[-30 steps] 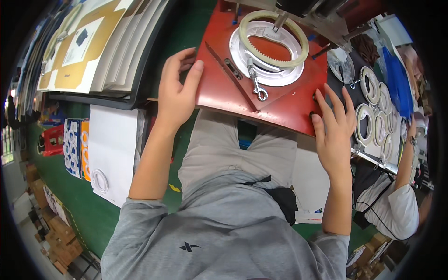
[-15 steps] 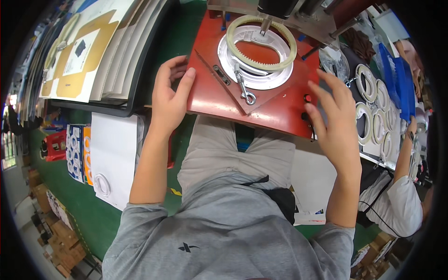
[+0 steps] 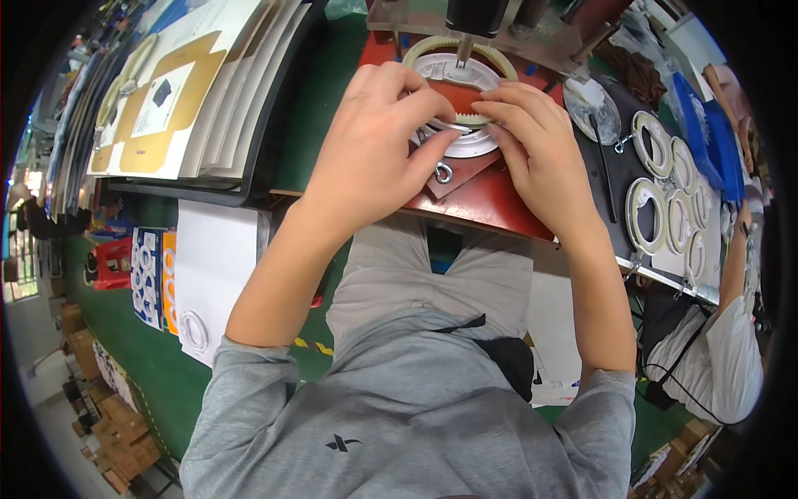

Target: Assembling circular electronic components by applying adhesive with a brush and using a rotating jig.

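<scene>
A cream ring with inner teeth (image 3: pixel 501 58) rests on a round white plastic ring (image 3: pixel 474 150) under the tip of a press (image 3: pixel 464 51). My left hand (image 3: pixel 374 145) is closed at the near left of the toothed ring, thumb and fingers pinching its near edge. From the other side, my right hand (image 3: pixel 536 145) has its fingertips and thumb closed on the ring's near right edge. My fingers hide much of both rings. The eye of a metal snap hook (image 3: pixel 443 172) shows below my left thumb, on the red work plate (image 3: pixel 490 200).
Cardboard sheets (image 3: pixel 158 108) stand in a black tray (image 3: pixel 195 194) on the left. Several white rings (image 3: pixel 644 214) lie at the right, with a blue bin (image 3: pixel 719 154) beyond. A co-worker's arm and light shirt (image 3: pixel 715 358) appear at the far right.
Both hands have moved inward and up from the sides of the red plate onto the toothed ring. Their fingers have closed at its near edge.
</scene>
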`<state>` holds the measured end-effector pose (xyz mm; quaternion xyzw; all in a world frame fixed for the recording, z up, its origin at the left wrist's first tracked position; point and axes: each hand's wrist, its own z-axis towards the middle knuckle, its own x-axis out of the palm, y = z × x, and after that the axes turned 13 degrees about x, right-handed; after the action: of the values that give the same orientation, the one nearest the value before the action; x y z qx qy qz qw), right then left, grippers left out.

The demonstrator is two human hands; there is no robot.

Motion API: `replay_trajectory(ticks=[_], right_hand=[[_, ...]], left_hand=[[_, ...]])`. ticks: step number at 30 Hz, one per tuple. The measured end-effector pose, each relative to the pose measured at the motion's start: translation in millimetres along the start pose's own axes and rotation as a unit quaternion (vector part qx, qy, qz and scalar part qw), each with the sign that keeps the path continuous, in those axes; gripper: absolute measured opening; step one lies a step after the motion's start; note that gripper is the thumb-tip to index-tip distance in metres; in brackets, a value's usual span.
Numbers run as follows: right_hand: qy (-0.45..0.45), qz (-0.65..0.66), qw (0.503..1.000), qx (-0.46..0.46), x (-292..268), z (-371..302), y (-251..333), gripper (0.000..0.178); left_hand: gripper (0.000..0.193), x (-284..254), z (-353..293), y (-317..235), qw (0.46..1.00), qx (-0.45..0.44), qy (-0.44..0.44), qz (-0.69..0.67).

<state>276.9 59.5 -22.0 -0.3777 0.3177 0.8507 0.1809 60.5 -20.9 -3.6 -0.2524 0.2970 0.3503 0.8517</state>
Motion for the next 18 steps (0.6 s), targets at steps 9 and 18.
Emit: replay_trajectory(ticks=[9, 18], right_hand=[[-0.012, 0.004, 0.999, -0.036, -1.2, 8.0, -7.3, 0.018], [-0.027, -0.009, 0.999, -0.015, 9.1, -1.2, 11.1, 0.029]], left_hand=[[0.012, -6.4, 9.5, 6.5, 0.998, 0.043, 0.049, -0.015], [0.01, -29.6, 0.9, 17.6, 0.986, -0.005, 0.132, -0.101]])
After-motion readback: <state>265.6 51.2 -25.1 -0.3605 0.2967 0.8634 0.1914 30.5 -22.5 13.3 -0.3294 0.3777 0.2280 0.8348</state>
